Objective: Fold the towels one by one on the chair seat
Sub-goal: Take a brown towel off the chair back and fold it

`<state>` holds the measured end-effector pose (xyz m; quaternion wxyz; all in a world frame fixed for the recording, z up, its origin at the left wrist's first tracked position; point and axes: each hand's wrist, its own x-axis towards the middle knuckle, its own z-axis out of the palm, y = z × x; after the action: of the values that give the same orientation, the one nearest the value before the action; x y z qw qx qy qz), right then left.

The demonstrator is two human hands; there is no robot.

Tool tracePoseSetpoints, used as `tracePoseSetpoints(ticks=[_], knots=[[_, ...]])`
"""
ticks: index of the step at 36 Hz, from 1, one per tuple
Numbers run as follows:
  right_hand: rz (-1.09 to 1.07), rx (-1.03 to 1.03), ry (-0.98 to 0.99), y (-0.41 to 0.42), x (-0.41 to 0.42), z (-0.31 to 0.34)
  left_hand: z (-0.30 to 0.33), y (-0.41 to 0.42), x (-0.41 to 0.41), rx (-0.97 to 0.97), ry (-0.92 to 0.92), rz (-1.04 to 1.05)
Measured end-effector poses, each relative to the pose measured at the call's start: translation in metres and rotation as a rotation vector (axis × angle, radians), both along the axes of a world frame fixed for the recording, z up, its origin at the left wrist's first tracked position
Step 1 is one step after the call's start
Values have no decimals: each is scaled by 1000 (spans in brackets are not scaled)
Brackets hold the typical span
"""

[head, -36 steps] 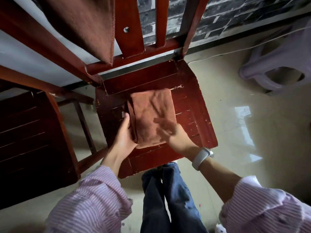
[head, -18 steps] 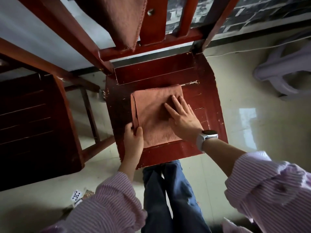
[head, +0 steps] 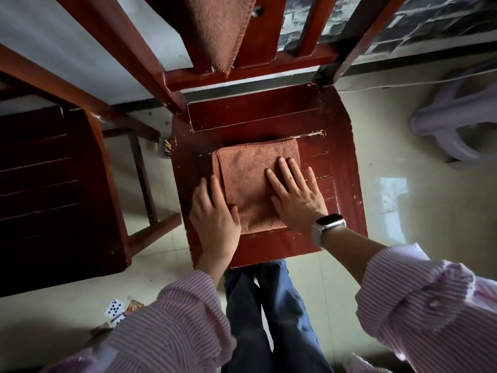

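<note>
A folded brown towel [head: 250, 181] lies flat as a neat rectangle in the middle of the red wooden chair seat [head: 269, 117]. My right hand [head: 295, 195] rests palm down on the towel's right half, fingers spread. My left hand [head: 213, 216] lies at the towel's left front edge, fingers along the fold and thumb on the cloth. A second brown towel [head: 217, 28] hangs over the chair's backrest, above the seat.
Another dark wooden chair [head: 53, 184] stands close on the left. A pale plastic stool [head: 457, 130] lies on the tiled floor at the right. Playing cards [head: 118, 309] lie on the floor near my left sleeve. My legs in jeans are just below the seat's front edge.
My right hand has gone from smoothing the towel to lying flat on its right half. My left hand slid from the towel's side to its front left edge. The towel now lies flatter.
</note>
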<state>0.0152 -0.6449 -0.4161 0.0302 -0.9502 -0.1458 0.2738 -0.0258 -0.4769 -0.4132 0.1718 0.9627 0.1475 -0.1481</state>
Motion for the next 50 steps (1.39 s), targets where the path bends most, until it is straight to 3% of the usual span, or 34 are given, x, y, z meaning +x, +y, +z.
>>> tracePoseSetpoints(ticks=[3, 6, 8, 12, 19, 23, 26, 29, 32, 35, 39, 42, 47, 50], knots=[[42, -42, 30, -6, 1, -4, -3, 0, 3, 112, 18, -340], [48, -47, -19, -7, 0, 0, -13, 3, 6, 119, 232, -535], [65, -41, -41, -11, -9, 1, -18, 7, 6, 129, 305, -530], [133, -13, 40, -21, -38, 2, -9, 6, 8, 109, 247, -525], [-202, 78, 63, -13, -58, 17, 3, -4, 46, 131, -55, -552], [-168, 37, 166, -12, -74, 5, -9, -10, 69, 145, 154, -641], [-294, 220, 177, -10, -67, 7, -15, -6, 83, 141, 222, -629], [-752, 382, 30, -5, -70, 13, -8, -7, 99, 85, 180, -594], [-1111, 368, 153, 1, -71, 12, -3, -5, 111, 78, 205, -614], [-1202, 375, 261, 7, -65, 8, -2, -6, 120, 86, 233, -617], [-1480, 424, 366, 11, -52, 1, 0, -10, 128, 115, 308, -552], [-1476, 448, 333, 5, -45, 8, 3, -8, 127, 51, 383, -460], [-1577, 800, 33, -15, -24, 26, 7, -5, 111, -184, 445, -187], [-1710, 923, 133, -22, -20, 16, 12, -8, 93, -442, 471, 29]])
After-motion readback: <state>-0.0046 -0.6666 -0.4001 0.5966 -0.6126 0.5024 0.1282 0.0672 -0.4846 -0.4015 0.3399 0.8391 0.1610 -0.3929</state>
